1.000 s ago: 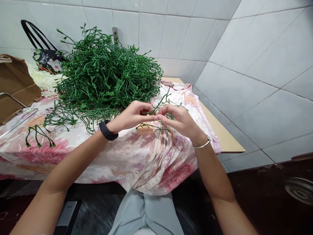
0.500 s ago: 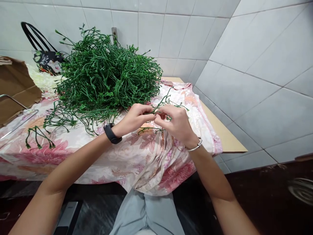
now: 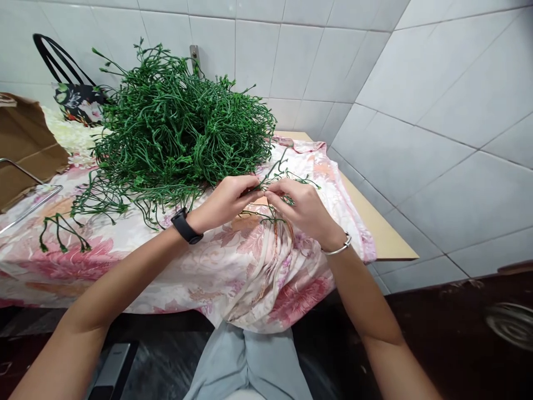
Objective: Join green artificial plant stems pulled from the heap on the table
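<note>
Fingertips meet over the floral cloth near the table's right side. My left hand (image 3: 233, 195), with a black band on its wrist, is closed in a pinch on a green plastic flower stem (image 3: 272, 169). My right hand (image 3: 300, 208), wearing a silver bracelet, has thumb and fingers pinched at the same stem; its branches stick out above and below the fingers. The exact spot where the fingertips press is hidden. A big heap of green plastic stems (image 3: 183, 122) lies just beyond my left hand, with thin branches spilling toward the front.
A floral cloth (image 3: 175, 283) covers the table and hangs over its front edge; bare board (image 3: 375, 230) shows at right. Left are a brown cardboard box (image 3: 29, 150), a metal wire frame (image 3: 35, 205), pale flowers (image 3: 75, 133) and a floral bag (image 3: 79, 103). Tiled walls enclose back and right.
My right hand's fingers have straightened slightly at the stem, and the lower branches have shifted. My left hand stays almost in place. The view has moved slightly.
</note>
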`<state>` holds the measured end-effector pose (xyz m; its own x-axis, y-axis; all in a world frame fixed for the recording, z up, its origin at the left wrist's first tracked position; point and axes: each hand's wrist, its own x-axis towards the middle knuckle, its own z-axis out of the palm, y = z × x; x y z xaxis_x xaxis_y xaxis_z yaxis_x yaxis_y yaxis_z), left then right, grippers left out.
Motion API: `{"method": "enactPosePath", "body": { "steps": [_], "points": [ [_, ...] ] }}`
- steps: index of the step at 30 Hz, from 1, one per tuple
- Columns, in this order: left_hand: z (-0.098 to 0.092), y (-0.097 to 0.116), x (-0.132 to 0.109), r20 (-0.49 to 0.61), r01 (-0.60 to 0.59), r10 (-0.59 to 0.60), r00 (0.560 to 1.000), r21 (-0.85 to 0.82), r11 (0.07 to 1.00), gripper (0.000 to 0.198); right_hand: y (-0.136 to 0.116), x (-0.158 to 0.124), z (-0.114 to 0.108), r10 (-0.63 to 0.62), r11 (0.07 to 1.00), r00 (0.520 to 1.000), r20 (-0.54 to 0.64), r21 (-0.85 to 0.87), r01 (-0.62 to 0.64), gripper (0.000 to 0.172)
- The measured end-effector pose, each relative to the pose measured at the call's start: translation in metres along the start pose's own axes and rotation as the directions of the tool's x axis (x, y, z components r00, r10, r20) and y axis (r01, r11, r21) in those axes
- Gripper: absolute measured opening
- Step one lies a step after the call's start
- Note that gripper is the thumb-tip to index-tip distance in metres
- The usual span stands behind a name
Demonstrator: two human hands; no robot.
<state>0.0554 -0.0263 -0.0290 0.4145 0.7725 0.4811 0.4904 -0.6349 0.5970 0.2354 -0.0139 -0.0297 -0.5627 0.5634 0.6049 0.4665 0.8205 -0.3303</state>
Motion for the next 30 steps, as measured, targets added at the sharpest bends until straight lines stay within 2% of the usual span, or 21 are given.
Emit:
{"method": "enactPosePath", "body": {
  "steps": [3, 6, 11, 14, 17, 19, 22, 24, 27, 30],
  "points": [
    [0.003, 0.001, -0.001, 0.06, -0.033, 0.026, 0.998, 0.122, 0.992, 0.025, 0.003, -0.001, -0.004, 0.007, 0.999, 0.998, 0.064, 0.037, -0.01, 0.009],
    [0.004, 0.001, -0.001, 0.101, -0.04, 0.022, 0.995, 0.178, 0.983, 0.022, -0.001, 0.0, 0.001, -0.025, 0.998, 0.998, 0.052, -0.056, 0.028, 0.011],
    [0.002, -0.005, -0.002, 0.107, -0.043, 0.033, 0.994, 0.09, 0.995, 0.026, -0.01, -0.001, 0.013, -0.087, 0.989, 0.996, -0.035, -0.126, 0.082, 0.015],
    [0.005, -0.004, -0.004, 0.051, -0.016, 0.011, 0.999, 0.092, 0.996, 0.03, -0.004, -0.002, 0.009, -0.092, 0.978, 0.977, -0.193, -0.202, 0.052, 0.016],
    [0.008, -0.002, -0.006, 0.047, 0.006, -0.01, 0.999, 0.08, 0.997, 0.032, 0.008, 0.0, -0.003, 0.008, 0.968, 0.921, -0.39, -0.228, -0.105, 0.018],
    [0.007, -0.001, -0.004, 0.036, 0.043, -0.042, 0.998, -0.016, 0.999, 0.031, 0.014, 0.0, -0.009, 0.077, 0.978, 0.941, -0.33, -0.157, -0.135, 0.016],
    [-0.002, -0.005, 0.0, -0.05, 0.132, -0.146, 0.988, -0.221, 0.966, 0.027, 0.019, 0.0, -0.012, 0.101, 0.99, 0.972, -0.212, -0.077, -0.12, 0.013],
    [-0.011, -0.009, 0.002, -0.088, 0.158, -0.206, 0.974, -0.38, 0.911, 0.021, 0.02, 0.0, -0.012, 0.1, 0.99, 0.963, -0.249, -0.073, -0.122, 0.012],
    [-0.022, -0.015, 0.006, -0.144, 0.126, -0.265, 0.954, -0.608, 0.784, 0.011, 0.022, 0.0, -0.013, 0.117, 0.988, 0.934, -0.338, -0.057, -0.144, 0.013],
    [-0.027, -0.02, 0.01, -0.168, 0.058, -0.277, 0.946, -0.753, 0.655, 0.013, 0.022, 0.0, -0.017, 0.182, 0.983, 0.878, -0.443, 0.049, -0.179, 0.016]
  ]
}}
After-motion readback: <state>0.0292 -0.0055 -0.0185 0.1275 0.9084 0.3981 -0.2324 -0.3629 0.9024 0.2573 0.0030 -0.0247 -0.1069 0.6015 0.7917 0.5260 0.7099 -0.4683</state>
